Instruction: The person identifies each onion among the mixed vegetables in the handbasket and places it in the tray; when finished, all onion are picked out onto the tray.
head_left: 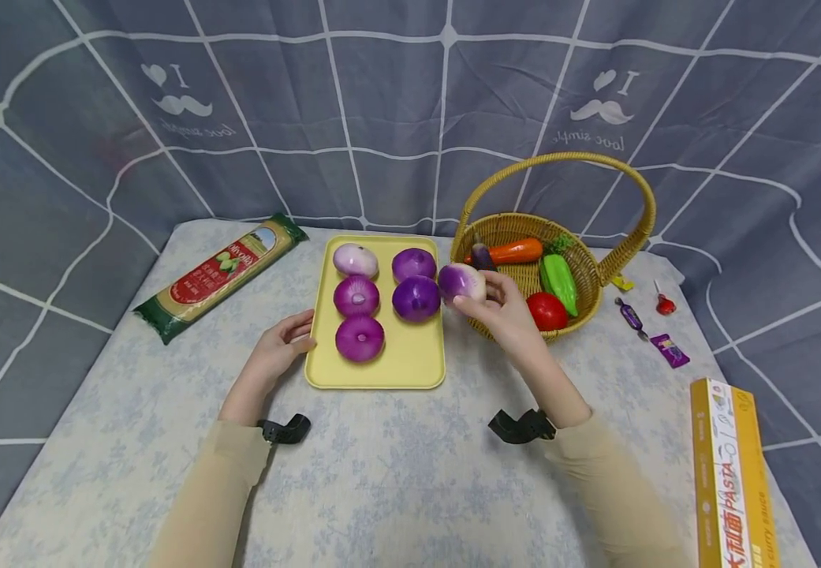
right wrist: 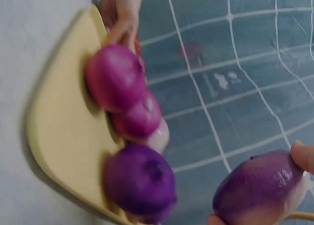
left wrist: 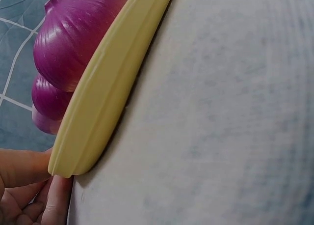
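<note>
A yellow tray lies on the table with several purple onions on it. Three of them, a pale onion and two magenta onions, form the left column; two darker onions sit to their right. My left hand grips the tray's left edge, thumb and fingers at its rim. In my right hand is a purple-and-white onion, pinched between thumb and fingers above the gap between tray and basket. The right wrist view shows this onion held clear of the tray.
A wicker basket with a tall handle holds a carrot, an eggplant, a green pepper and a tomato. Wrapped candies lie right of it. A pasta packet is at left, a pasta box at right.
</note>
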Demonstrator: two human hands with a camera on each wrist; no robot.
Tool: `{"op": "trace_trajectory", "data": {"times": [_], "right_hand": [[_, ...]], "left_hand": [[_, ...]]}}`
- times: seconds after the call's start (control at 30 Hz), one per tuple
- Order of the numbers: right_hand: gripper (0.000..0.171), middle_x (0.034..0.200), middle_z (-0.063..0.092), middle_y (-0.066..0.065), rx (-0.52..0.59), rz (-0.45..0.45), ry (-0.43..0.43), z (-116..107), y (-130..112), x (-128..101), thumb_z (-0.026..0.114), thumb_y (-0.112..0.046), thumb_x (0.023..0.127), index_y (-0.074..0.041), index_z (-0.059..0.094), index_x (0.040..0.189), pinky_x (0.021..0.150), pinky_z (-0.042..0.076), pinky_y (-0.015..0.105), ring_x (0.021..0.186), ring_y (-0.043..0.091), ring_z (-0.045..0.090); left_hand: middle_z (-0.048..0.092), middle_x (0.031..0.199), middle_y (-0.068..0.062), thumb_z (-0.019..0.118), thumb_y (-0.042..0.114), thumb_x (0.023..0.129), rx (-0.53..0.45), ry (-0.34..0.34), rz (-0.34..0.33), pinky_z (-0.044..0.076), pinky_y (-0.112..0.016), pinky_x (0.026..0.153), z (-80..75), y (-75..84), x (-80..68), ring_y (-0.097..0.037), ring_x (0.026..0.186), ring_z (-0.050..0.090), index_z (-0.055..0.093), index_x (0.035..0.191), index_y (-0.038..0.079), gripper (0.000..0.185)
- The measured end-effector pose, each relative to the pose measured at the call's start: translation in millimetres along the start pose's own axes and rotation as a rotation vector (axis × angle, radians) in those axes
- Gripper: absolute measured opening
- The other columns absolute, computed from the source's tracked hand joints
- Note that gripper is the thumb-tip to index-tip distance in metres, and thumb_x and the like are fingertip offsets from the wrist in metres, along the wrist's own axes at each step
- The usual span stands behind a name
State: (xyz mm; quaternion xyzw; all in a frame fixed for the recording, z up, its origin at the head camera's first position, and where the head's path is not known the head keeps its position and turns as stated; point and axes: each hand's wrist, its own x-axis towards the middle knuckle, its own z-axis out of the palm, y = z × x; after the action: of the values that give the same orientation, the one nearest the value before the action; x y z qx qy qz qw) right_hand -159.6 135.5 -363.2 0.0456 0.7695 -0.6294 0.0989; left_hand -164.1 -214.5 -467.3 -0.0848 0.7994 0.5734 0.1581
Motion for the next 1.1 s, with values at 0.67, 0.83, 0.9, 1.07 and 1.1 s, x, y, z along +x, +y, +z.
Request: {"op": "trace_trajectory", "data": {"times": [0.67, 0.83, 0.9, 1.07, 1.1], "right_hand": [[0.081, 0.14, 0.042, 0.021, -0.125, -0.045, -0.074, 55.2, 58.6, -8.3, 0.084, -0.01, 0.077, 0.0, 0.035, 0.141, 0.104, 0.049, 0.046, 0.131, 0.037, 0.049], [0.082, 0.14, 0.042, 0.022, -0.172, -0.084, -0.051, 59.4, 62.9, -7.3, 0.086, -0.007, 0.074, 0.001, 0.035, 0.139, 0.108, 0.045, 0.046, 0.132, 0.038, 0.047], [0.083, 0.14, 0.042, 0.022, -0.193, -0.103, -0.044, 60.5, 63.7, -7.2, 0.086, -0.007, 0.074, 0.001, 0.035, 0.139, 0.11, 0.044, 0.046, 0.133, 0.038, 0.046], [0.081, 0.14, 0.042, 0.022, -0.234, -0.145, -0.019, 63.4, 64.9, -6.7, 0.086, -0.007, 0.073, 0.001, 0.037, 0.137, 0.109, 0.044, 0.047, 0.132, 0.036, 0.047], [0.081, 0.139, 0.043, 0.022, -0.25, -0.152, -0.013, 64.1, 64.8, -6.7, 0.087, -0.007, 0.073, 0.001, 0.037, 0.137, 0.108, 0.044, 0.047, 0.13, 0.036, 0.048]], "left_hand": [[0.047, 0.148, -0.02, 0.056, 0.008, 0.099, -0.005, -0.005, 0.016, 0.03, -0.046, 0.119, 2.0, 0.9, -2.6, -0.032, 0.138, 0.042, 0.033, 0.154, 0.01, 0.06], [0.048, 0.147, -0.019, 0.056, 0.009, 0.099, -0.001, -0.002, 0.01, 0.031, -0.045, 0.118, 2.0, 0.9, -2.3, -0.031, 0.138, 0.043, 0.034, 0.154, 0.011, 0.059], [0.048, 0.147, -0.019, 0.056, 0.009, 0.099, -0.001, -0.001, 0.009, 0.031, -0.045, 0.118, 1.8, 0.8, -2.1, -0.031, 0.138, 0.043, 0.034, 0.154, 0.011, 0.059], [0.047, 0.148, -0.019, 0.055, 0.008, 0.099, 0.001, 0.0, 0.003, 0.031, -0.045, 0.118, 0.8, 0.4, -1.4, -0.031, 0.138, 0.042, 0.033, 0.154, 0.01, 0.06], [0.047, 0.148, -0.019, 0.055, 0.008, 0.099, 0.001, 0.002, 0.0, 0.031, -0.045, 0.118, 0.4, 0.6, -1.3, -0.031, 0.139, 0.042, 0.033, 0.154, 0.011, 0.06]]}}
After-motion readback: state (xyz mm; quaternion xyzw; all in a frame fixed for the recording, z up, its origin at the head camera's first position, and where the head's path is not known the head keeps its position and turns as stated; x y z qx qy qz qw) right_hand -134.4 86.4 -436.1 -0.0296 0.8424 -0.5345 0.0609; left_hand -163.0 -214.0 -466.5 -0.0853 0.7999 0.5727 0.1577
